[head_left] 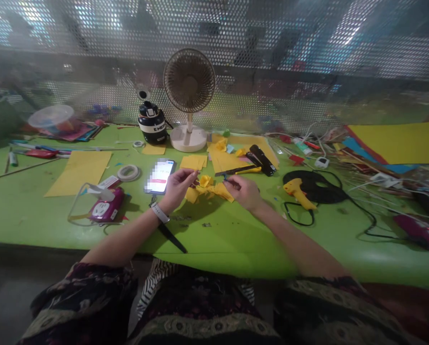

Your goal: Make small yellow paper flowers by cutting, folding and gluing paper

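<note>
My left hand (181,184) is closed in a pinch beside a phone (160,176) with its screen lit. What sits between its fingertips is too small to make out. A little to the right, my right hand (243,190) is also pinched, with a tiny dark bit at the fingertips that I cannot name. Folded yellow paper flowers (205,181) lie on the green table between and just below the hands. Scissors with dark blades (238,170) rest just beyond my right hand, close to a black stapler (263,159).
A fan (188,139) and a black jar-shaped bottle (152,125) stand at the back. Left are a tape roll (129,173), yellow paper (78,173) and a purple power strip (107,206). To the right, a yellow glue gun (300,193) trails a black cord.
</note>
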`<state>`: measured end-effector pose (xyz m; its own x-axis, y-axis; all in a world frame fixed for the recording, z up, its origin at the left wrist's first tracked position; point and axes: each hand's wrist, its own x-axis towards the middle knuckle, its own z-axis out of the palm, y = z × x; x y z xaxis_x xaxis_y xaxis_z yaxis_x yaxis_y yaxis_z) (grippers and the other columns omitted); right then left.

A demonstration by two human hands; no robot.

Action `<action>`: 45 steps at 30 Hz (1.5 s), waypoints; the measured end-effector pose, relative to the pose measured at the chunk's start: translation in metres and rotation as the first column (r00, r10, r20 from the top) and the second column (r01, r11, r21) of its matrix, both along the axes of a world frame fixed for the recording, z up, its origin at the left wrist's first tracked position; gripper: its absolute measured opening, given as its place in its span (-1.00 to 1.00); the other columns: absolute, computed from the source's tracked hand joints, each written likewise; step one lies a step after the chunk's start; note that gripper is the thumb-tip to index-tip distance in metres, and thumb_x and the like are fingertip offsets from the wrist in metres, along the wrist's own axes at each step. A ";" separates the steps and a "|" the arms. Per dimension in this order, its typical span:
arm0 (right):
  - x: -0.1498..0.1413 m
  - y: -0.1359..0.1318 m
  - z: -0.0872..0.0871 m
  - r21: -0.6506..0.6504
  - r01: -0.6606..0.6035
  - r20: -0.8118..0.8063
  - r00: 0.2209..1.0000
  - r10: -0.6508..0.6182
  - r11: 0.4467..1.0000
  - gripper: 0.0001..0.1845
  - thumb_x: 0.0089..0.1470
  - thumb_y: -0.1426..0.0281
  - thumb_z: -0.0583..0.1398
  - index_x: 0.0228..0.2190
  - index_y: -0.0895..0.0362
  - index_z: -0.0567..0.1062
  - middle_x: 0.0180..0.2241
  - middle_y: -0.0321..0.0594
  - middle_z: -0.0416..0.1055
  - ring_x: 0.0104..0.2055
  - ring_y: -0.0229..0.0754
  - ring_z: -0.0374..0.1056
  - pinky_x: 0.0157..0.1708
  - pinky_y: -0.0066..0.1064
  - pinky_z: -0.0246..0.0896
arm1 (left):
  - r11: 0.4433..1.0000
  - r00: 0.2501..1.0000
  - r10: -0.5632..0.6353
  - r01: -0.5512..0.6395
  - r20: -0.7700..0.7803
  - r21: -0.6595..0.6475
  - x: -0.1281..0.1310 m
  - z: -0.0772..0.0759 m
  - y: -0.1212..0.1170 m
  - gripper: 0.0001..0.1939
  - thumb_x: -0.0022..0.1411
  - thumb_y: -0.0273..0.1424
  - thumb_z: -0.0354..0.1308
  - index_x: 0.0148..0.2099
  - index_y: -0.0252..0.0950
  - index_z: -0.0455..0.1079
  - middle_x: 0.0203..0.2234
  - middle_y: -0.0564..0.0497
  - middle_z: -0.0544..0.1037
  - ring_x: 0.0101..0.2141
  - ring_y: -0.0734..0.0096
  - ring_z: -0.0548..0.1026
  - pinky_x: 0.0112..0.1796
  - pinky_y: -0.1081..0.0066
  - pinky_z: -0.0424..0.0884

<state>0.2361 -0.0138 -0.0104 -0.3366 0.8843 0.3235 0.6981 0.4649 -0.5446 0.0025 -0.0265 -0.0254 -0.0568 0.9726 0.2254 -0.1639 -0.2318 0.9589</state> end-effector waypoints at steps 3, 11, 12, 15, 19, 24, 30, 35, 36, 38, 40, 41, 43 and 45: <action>0.007 0.003 0.015 -0.151 0.041 0.167 0.986 -0.015 0.988 -0.74 0.16 0.23 0.19 -0.36 0.16 0.58 -0.40 -0.15 0.57 -0.43 -0.16 0.41 -0.46 -0.39 0.15 | 1.000 0.999 -0.015 0.016 -0.045 0.018 0.000 0.001 -0.001 -0.68 0.11 -0.16 0.35 -0.26 -0.33 0.53 -0.49 0.00 0.59 -0.49 0.49 0.55 -0.44 0.47 0.49; 0.015 -0.004 0.032 -0.351 -0.237 0.440 0.812 0.383 0.906 -0.86 0.06 0.32 0.27 -0.50 0.06 0.57 -0.51 -0.30 0.52 -0.53 -0.25 0.32 -0.55 -0.43 -0.01 | 0.999 0.998 0.039 -0.037 -0.057 0.031 -0.002 0.001 0.003 -0.67 0.09 -0.15 0.36 -0.27 -0.34 0.54 -0.52 0.01 0.58 -0.52 0.49 0.54 -0.46 0.49 0.47; 0.015 -0.004 0.032 -0.372 -0.229 0.463 0.794 0.394 0.899 -0.87 0.03 0.31 0.29 -0.51 0.05 0.57 -0.51 -0.30 0.52 -0.52 -0.24 0.32 -0.56 -0.42 -0.02 | 0.999 0.997 0.029 -0.027 -0.074 0.034 -0.003 0.001 0.003 -0.67 0.09 -0.15 0.36 -0.26 -0.34 0.54 -0.52 0.00 0.59 -0.51 0.49 0.54 -0.46 0.48 0.48; 0.014 -0.004 0.032 -0.405 -0.184 0.475 0.795 0.378 0.895 -0.86 0.00 0.24 0.33 -0.49 0.04 0.58 -0.48 -0.29 0.53 -0.49 -0.20 0.35 -0.55 -0.42 0.00 | 0.999 0.993 0.010 -0.007 -0.116 0.032 -0.003 0.001 0.002 -0.65 0.09 -0.14 0.36 -0.25 -0.34 0.55 -0.51 -0.02 0.59 -0.51 0.47 0.55 -0.45 0.47 0.49; 0.009 -0.002 0.026 -0.259 -0.143 0.399 0.885 0.241 0.955 -0.81 0.15 0.23 0.24 -0.38 0.05 0.59 -0.36 -0.23 0.57 -0.42 -0.18 0.39 -0.49 -0.40 0.07 | 1.000 0.984 -0.010 0.013 -0.178 0.017 -0.005 -0.001 0.006 -0.64 0.08 -0.12 0.35 -0.26 -0.34 0.56 -0.49 -0.04 0.61 -0.48 0.42 0.55 -0.41 0.42 0.51; 0.003 0.003 0.013 -0.135 -0.096 0.319 0.938 0.135 0.986 -0.81 0.21 0.30 0.20 -0.33 0.10 0.59 -0.29 -0.18 0.57 -0.32 -0.16 0.42 -0.43 -0.40 0.12 | 0.996 0.950 0.077 -0.063 -0.304 0.057 -0.019 -0.008 0.025 -0.66 0.00 -0.12 0.39 -0.35 -0.32 0.59 -0.44 -0.06 0.62 -0.43 0.40 0.53 -0.37 0.41 0.45; -0.014 0.020 0.012 -0.180 -0.061 0.290 0.951 0.112 0.982 -0.84 0.19 0.36 0.20 -0.27 0.12 0.59 -0.22 -0.14 0.55 -0.29 -0.17 0.43 -0.42 -0.41 0.16 | 0.996 0.940 -0.009 -0.021 -0.342 -0.084 -0.032 -0.021 0.043 -0.65 0.00 -0.10 0.39 -0.32 -0.30 0.61 -0.45 -0.06 0.62 -0.46 0.40 0.49 -0.42 0.42 0.39; -0.032 0.038 0.011 -0.121 -0.050 0.311 0.947 0.085 0.991 -0.84 0.17 0.39 0.21 -0.20 0.11 0.56 -0.17 -0.16 0.51 -0.28 -0.18 0.43 -0.38 -0.42 0.15 | 0.994 0.921 -0.004 -0.038 -0.390 -0.098 -0.026 -0.032 0.047 -0.70 -0.03 -0.15 0.40 -0.37 -0.30 0.60 -0.47 -0.07 0.62 -0.47 0.37 0.49 -0.44 0.42 0.37; -0.034 0.041 0.009 -0.121 -0.049 0.314 0.946 0.085 0.991 -0.83 0.16 0.38 0.22 -0.19 0.10 0.56 -0.16 -0.16 0.51 -0.29 -0.18 0.42 -0.38 -0.42 0.15 | 0.994 0.916 -0.001 -0.045 -0.401 -0.104 -0.025 -0.035 0.048 -0.71 -0.03 -0.16 0.40 -0.37 -0.29 0.60 -0.47 -0.07 0.62 -0.48 0.37 0.49 -0.45 0.42 0.36; -0.039 0.043 0.005 -0.127 -0.052 0.326 0.941 0.091 0.991 -0.80 0.13 0.37 0.23 -0.17 0.09 0.54 -0.15 -0.16 0.50 -0.30 -0.19 0.42 -0.39 -0.42 0.14 | 0.993 0.900 0.013 -0.062 -0.436 -0.098 -0.024 -0.039 0.049 -0.75 -0.03 -0.20 0.39 -0.38 -0.28 0.60 -0.48 -0.05 0.62 -0.49 0.37 0.49 -0.46 0.42 0.35; -0.041 0.043 0.002 -0.130 -0.048 0.343 0.935 0.090 0.990 -0.78 0.11 0.37 0.25 -0.16 0.09 0.54 -0.15 -0.16 0.49 -0.30 -0.19 0.41 -0.39 -0.42 0.13 | 0.996 0.871 0.033 -0.072 -0.491 -0.059 -0.024 -0.040 0.050 -0.81 -0.02 -0.24 0.38 -0.41 -0.26 0.60 -0.49 -0.04 0.61 -0.50 0.36 0.47 -0.47 0.42 0.33; -0.042 0.043 0.001 -0.132 -0.047 0.348 0.933 0.091 0.990 -0.78 0.10 0.37 0.25 -0.17 0.09 0.54 -0.15 -0.16 0.49 -0.30 -0.19 0.40 -0.39 -0.42 0.12 | 0.997 0.853 0.044 -0.071 -0.520 -0.032 -0.024 -0.040 0.050 -0.84 -0.02 -0.26 0.37 -0.43 -0.25 0.60 -0.51 -0.04 0.60 -0.50 0.36 0.47 -0.47 0.41 0.32; -0.043 0.043 0.001 -0.135 -0.050 0.346 0.934 0.094 0.990 -0.81 0.11 0.37 0.25 -0.19 0.09 0.54 -0.16 -0.17 0.49 -0.30 -0.19 0.40 -0.38 -0.42 0.13 | 0.998 0.819 0.061 -0.061 -0.570 0.019 -0.024 -0.038 0.049 -0.89 -0.01 -0.30 0.36 -0.45 -0.22 0.60 -0.52 -0.03 0.59 -0.51 0.35 0.46 -0.47 0.39 0.31; -0.043 0.044 0.001 -0.136 -0.052 0.332 0.939 0.095 0.989 -0.86 0.12 0.37 0.24 -0.23 0.10 0.55 -0.18 -0.18 0.49 -0.29 -0.19 0.40 -0.37 -0.43 0.13 | 0.998 0.798 0.067 -0.051 -0.598 0.045 -0.023 -0.035 0.046 -0.93 0.00 -0.32 0.35 -0.45 -0.20 0.61 -0.52 -0.03 0.59 -0.52 0.33 0.46 -0.45 0.36 0.32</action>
